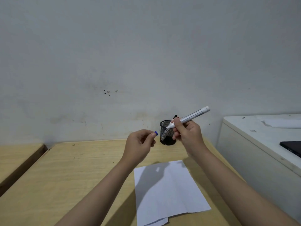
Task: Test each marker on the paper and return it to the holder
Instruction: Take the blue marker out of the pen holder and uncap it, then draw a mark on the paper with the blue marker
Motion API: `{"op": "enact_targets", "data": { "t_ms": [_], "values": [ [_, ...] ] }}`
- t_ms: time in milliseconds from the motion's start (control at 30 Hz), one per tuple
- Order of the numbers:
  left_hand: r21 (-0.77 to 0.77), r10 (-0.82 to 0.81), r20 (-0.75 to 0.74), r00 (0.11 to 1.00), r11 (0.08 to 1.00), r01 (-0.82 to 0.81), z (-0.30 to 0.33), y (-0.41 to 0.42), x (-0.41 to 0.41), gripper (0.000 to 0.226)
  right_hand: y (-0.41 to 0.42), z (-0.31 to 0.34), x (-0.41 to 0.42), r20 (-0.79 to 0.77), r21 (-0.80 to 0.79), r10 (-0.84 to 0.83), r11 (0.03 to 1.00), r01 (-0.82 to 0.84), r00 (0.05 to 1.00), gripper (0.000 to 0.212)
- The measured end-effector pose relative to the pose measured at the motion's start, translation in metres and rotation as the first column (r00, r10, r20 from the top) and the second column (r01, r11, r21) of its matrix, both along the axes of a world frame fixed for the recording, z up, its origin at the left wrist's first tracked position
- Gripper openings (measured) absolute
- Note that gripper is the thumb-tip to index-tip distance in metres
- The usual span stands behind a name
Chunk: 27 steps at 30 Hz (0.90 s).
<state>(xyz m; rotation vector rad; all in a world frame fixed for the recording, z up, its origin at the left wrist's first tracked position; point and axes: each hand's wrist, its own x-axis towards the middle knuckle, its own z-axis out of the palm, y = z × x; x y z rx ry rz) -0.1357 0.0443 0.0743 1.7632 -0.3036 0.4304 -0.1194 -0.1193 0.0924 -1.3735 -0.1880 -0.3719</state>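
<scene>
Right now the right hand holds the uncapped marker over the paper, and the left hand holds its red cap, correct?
Not quite: in the head view the cap pinched by the left hand is blue, not red. The right hand does hold the uncapped marker above the paper.

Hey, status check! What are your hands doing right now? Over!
Right hand holds uncapped marker. Left hand pinches blue cap. Paper unmarked, holder behind. Nothing blocking.

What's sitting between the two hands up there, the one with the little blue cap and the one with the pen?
In the head view, only the black mesh holder shows in the gap, farther back on the desk, between the left hand with the blue cap and the right hand holding the marker.
</scene>
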Motion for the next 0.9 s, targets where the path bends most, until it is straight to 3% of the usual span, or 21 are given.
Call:
{"op": "enact_targets", "data": {
  "t_ms": [100,300,500,633,733,833,900],
  "values": [
    [-0.012,0.067,-0.088,0.994,0.998,-0.068,-0.016,0.019,0.014,0.008,-0.007,-0.005,0.001,-0.020,0.027,-0.042,0.999,0.043,0.999,0.022],
    [0.285,0.243,-0.277,0.929,0.945,-0.162,-0.062,0.053,0.044,0.013,-0.009,-0.028,-0.008,-0.047,-0.096,-0.060,0.994,0.055,0.997,0.023],
    [0.462,0.290,-0.352,0.890,0.881,-0.103,-0.091,0.057,0.068,0.013,-0.009,-0.045,-0.012,-0.064,-0.235,-0.026,0.972,0.011,0.998,0.017],
    [0.428,0.263,-0.372,0.890,0.900,-0.087,-0.096,0.055,0.074,0.020,-0.007,-0.055,-0.011,-0.088,-0.282,0.008,0.959,-0.033,0.996,0.014],
    [0.377,0.250,-0.379,0.891,0.921,-0.098,-0.097,0.060,0.066,0.038,0.004,-0.061,-0.007,-0.109,-0.263,0.036,0.963,-0.064,0.993,0.011],
    [0.261,0.242,-0.367,0.898,0.954,-0.151,-0.098,0.066,0.045,0.029,0.019,-0.067,-0.002,-0.143,-0.174,0.069,0.980,-0.094,0.987,0.014],
    [0.271,0.230,-0.363,0.903,0.953,-0.134,-0.102,0.071,0.029,0.026,0.032,-0.074,0.003,-0.179,-0.123,0.096,0.985,-0.120,0.979,0.016]
  ]
}}
